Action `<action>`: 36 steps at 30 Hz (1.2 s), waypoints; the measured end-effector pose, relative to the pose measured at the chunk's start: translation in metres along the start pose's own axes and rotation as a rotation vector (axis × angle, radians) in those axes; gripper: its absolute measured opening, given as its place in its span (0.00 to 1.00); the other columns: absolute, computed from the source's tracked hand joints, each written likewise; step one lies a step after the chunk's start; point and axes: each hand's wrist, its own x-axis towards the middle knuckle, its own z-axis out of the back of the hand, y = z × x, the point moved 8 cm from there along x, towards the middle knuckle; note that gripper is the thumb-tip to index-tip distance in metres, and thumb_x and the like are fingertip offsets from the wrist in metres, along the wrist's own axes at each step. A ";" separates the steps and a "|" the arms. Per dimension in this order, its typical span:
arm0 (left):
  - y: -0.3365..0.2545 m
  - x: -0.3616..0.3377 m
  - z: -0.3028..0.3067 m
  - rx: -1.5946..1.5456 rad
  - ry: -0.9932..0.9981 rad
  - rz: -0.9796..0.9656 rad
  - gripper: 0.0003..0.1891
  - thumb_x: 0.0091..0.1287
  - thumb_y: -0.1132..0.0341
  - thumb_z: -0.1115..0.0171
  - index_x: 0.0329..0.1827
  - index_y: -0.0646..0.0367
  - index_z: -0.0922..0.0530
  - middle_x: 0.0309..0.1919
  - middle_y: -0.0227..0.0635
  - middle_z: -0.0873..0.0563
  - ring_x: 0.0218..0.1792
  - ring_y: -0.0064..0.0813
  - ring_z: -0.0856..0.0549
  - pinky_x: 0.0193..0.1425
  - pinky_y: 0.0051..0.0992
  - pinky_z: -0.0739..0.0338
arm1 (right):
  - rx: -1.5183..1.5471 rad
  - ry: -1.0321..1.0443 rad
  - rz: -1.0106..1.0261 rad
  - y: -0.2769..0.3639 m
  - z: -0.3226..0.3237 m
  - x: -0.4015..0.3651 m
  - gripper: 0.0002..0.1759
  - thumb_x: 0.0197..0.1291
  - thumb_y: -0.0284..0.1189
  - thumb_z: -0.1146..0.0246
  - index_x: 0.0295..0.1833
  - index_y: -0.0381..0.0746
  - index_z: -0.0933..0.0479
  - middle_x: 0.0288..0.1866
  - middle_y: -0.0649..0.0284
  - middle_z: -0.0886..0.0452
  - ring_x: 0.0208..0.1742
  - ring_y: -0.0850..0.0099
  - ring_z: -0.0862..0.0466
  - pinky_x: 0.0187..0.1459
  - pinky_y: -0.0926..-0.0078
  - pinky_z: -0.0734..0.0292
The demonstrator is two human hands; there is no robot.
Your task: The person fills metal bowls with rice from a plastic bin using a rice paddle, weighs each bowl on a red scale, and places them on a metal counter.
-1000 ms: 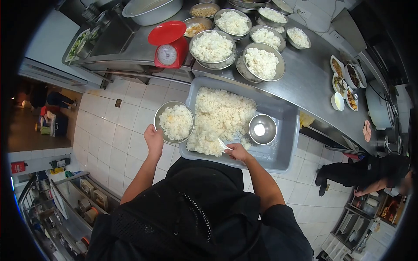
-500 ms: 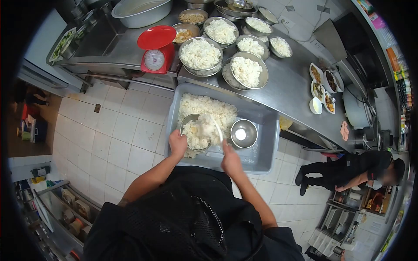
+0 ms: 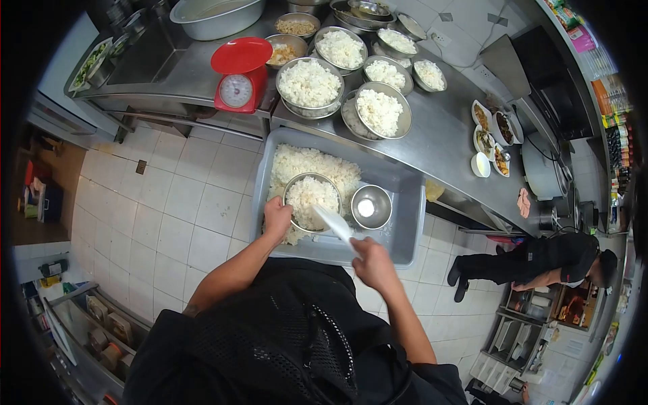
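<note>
My left hand [image 3: 277,217] grips the near-left rim of a metal bowl [image 3: 337,185] heaped with white rice [image 3: 312,194]. In my right hand [image 3: 373,262] is the handle of a white rice paddle [image 3: 335,224], its blade tip at the rice on the bowl's near-right side. Both hands are over a grey plastic tub [image 3: 413,223]. More cooked rice [image 3: 317,162] is piled in the tub's far-left part, behind the bowl. A second metal bowl [image 3: 371,206] with no rice in it rests in the tub to the right.
Behind the tub, a steel counter [image 3: 439,135] carries several rice-filled bowls [image 3: 309,84] and a red scale [image 3: 236,88]. Small dishes [image 3: 493,138] stand farther right. A co-worker in black [image 3: 540,263] is at the right, beyond the tiled floor.
The rice lump on the paddle is now in the bowl, and the blade shows bare. My right hand has moved right and toward me. The left hand keeps its grip.
</note>
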 end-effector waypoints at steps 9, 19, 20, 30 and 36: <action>0.001 0.005 -0.004 -0.011 0.069 -0.030 0.10 0.54 0.79 0.40 0.21 0.58 0.32 0.17 0.28 0.29 0.17 0.20 0.30 0.18 0.30 0.38 | -0.002 -0.021 0.035 0.036 0.052 -0.008 0.24 0.53 0.24 0.33 0.58 0.36 0.15 0.48 0.44 0.16 0.50 0.45 0.15 0.55 0.53 0.20; 0.000 -0.003 -0.005 -0.111 0.146 0.055 0.11 0.55 0.79 0.41 0.23 0.56 0.33 0.17 0.29 0.28 0.14 0.20 0.31 0.14 0.27 0.38 | -0.132 0.094 0.064 0.059 0.040 0.002 0.17 0.57 0.27 0.32 0.52 0.36 0.13 0.48 0.45 0.13 0.53 0.46 0.14 0.56 0.52 0.19; -0.001 -0.002 -0.001 -0.107 0.145 0.055 0.11 0.55 0.79 0.41 0.23 0.56 0.33 0.17 0.29 0.28 0.14 0.20 0.31 0.14 0.27 0.38 | -0.130 0.116 0.073 0.061 0.056 -0.005 0.17 0.57 0.27 0.32 0.52 0.36 0.13 0.48 0.45 0.12 0.53 0.46 0.14 0.56 0.52 0.19; 0.026 -0.004 0.001 0.059 0.138 -0.031 0.11 0.54 0.79 0.39 0.23 0.56 0.34 0.18 0.28 0.30 0.16 0.20 0.31 0.15 0.30 0.38 | -0.105 0.106 -0.034 0.015 0.014 0.024 0.19 0.58 0.27 0.32 0.55 0.33 0.15 0.46 0.41 0.12 0.49 0.45 0.13 0.55 0.54 0.18; 0.048 -0.017 0.042 0.015 0.076 0.091 0.11 0.54 0.80 0.40 0.23 0.56 0.34 0.18 0.30 0.28 0.15 0.22 0.29 0.14 0.29 0.37 | -0.351 0.168 -0.143 -0.090 0.034 0.007 0.19 0.58 0.26 0.38 0.56 0.36 0.18 0.47 0.42 0.13 0.51 0.44 0.13 0.56 0.49 0.19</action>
